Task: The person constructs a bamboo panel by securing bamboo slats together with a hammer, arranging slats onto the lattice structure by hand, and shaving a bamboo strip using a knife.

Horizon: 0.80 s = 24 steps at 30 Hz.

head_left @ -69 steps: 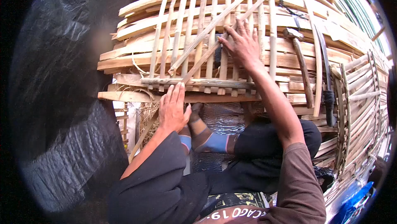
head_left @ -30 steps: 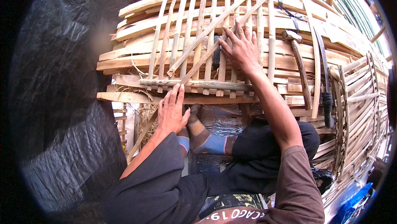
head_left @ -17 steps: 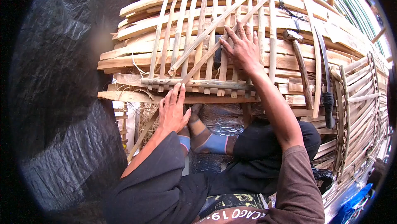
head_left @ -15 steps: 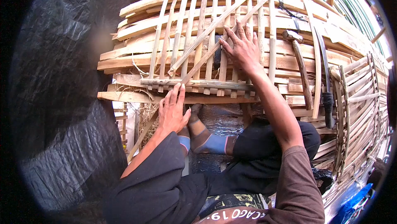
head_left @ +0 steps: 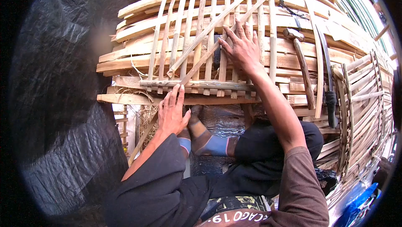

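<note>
Across the slatted frame [head_left: 226,85] lies a diagonal strip [head_left: 204,59], seemingly steadied beneath our spread right hand [head_left: 242,46]; at the frame's near edge, our flattened left hand [head_left: 171,111] touches the strip's end, neither gripping.

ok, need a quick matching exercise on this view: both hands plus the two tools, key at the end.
1. Hammer
2. Left hand
3. Machete
4. Right hand

A. Fingertips at the near edge of the slatted frame
B. Black handle
C. Fingers spread over the frame's right half
D. Wooden handle

Pairs: 1-D, 2-A, 3-B, 4-C
</note>
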Each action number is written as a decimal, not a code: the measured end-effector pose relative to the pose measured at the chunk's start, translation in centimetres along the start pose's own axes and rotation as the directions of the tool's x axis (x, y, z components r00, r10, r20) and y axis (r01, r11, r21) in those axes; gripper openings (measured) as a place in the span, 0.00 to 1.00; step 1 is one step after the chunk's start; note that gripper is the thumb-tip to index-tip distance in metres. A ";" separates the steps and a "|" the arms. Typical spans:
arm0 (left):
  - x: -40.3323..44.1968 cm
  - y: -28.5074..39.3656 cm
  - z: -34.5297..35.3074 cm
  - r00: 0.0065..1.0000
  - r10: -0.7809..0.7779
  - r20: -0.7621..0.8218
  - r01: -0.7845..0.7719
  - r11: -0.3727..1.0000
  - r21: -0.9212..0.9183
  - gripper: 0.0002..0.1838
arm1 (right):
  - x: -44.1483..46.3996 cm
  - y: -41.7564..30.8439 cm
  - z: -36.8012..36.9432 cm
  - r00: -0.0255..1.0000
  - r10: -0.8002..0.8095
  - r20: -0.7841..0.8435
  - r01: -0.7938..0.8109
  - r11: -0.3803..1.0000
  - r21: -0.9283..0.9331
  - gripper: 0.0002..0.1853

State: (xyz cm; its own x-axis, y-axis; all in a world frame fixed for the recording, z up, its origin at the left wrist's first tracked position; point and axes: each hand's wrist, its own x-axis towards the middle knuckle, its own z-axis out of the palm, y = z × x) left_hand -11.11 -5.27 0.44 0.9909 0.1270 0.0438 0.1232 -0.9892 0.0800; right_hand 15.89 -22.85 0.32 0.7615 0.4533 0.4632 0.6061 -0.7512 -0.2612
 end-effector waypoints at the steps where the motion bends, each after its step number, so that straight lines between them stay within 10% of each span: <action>1: 0.0 0.0 0.0 1.000 0.001 0.000 -0.001 1.000 0.000 0.50 | 0.0 0.0 -0.1 1.000 0.004 0.009 -0.004 1.000 0.007 0.32; 24: 0.1 0.1 -0.3 1.000 -0.001 0.021 0.002 1.000 -0.017 0.50 | 0.1 -0.1 -0.1 1.000 0.008 0.029 -0.008 1.000 -0.010 0.31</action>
State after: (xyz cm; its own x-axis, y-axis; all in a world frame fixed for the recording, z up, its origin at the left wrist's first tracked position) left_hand -11.06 -5.34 0.77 0.9917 0.1267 0.0231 0.1239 -0.9876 0.0966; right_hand 15.92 -22.77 0.47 0.7730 0.4608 0.4361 0.5976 -0.7595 -0.2568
